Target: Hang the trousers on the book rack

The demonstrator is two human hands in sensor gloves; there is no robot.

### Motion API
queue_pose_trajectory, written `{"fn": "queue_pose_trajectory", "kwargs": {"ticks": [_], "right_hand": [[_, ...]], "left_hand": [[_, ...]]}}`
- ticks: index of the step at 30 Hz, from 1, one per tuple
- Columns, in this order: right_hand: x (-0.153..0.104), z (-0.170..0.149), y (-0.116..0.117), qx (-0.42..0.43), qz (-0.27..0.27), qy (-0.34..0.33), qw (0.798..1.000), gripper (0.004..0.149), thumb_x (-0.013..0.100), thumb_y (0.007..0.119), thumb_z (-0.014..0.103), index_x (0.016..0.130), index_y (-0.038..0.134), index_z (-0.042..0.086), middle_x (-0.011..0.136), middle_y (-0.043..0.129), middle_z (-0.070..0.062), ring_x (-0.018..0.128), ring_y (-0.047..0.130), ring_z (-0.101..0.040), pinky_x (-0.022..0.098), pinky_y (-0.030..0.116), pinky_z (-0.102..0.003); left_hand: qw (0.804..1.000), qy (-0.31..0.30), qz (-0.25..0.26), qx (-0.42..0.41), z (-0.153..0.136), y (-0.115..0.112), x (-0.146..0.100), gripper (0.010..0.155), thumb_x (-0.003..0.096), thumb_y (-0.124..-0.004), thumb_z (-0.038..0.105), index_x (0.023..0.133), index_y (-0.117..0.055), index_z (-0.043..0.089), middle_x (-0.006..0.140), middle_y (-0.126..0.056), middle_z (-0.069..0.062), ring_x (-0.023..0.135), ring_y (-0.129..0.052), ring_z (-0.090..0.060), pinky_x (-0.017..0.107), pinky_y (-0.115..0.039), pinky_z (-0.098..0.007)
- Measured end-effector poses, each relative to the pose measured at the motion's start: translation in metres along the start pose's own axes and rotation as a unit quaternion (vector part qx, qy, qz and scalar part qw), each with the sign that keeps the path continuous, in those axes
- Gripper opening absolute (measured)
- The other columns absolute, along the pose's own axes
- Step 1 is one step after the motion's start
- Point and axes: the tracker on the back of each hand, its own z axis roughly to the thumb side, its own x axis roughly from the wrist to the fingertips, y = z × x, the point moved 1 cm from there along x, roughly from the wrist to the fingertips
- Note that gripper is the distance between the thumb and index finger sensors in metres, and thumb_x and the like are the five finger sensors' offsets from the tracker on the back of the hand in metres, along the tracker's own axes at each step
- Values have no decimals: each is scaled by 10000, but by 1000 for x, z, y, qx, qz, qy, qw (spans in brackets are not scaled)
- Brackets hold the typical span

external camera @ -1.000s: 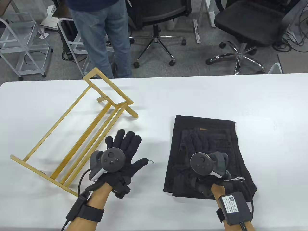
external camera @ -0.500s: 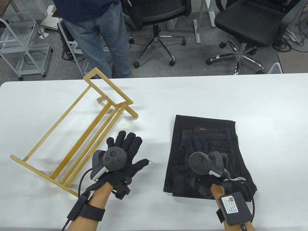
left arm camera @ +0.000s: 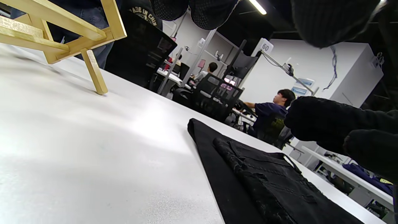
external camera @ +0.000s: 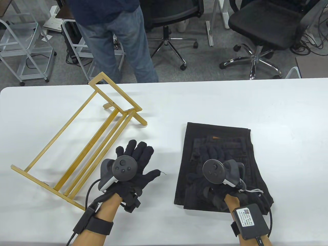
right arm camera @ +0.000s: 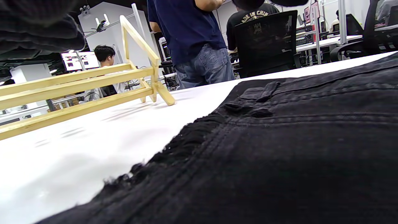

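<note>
Folded black trousers (external camera: 230, 135) lie flat on the white table (external camera: 230, 102), right of centre. They also show in the left wrist view (left arm camera: 248, 174) and fill the right wrist view (right arm camera: 279, 149). A wooden book rack (external camera: 84, 138) stands on the left, also in the right wrist view (right arm camera: 77, 87). My right hand (external camera: 212, 153) lies flat over the trousers with fingers spread. My left hand (external camera: 135, 156) lies open and flat on the bare table between rack and trousers, holding nothing.
A person in jeans (external camera: 120, 46) stands behind the table's far edge. Office chairs (external camera: 258, 28) and a white cart (external camera: 23, 46) stand on the floor beyond. The table's far right part is bare.
My left hand has slid slightly to the right. My right hand has barely shifted on the trousers. The person behind the table has stepped to the right.
</note>
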Motion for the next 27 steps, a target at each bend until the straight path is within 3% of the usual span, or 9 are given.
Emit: {"fn": "queue_pose_trajectory", "kwargs": {"ticks": [16,27], "right_hand": [[5,-19,4,-18,19,56,998,1042,309,704,685,1002,320,9,1074,366,-297,939,389,-615,556,323,-827],[7,-38,8,-34,26,108,993,1060,311,709,679,997,264,5,1071,306,-304,933,385,-620,575,408,-802]], "left_hand": [[1000,-6,-12,9,7,-7,-1,885,343,-719,686,1059,-515,208,1194,-438,-74,1134,-226,-393,699,-89,-683],[1000,-5,-10,8,8,-6,-4,882,343,-721,682,1058,-523,204,1192,-447,-77,1134,-231,-392,700,-91,-683]]}}
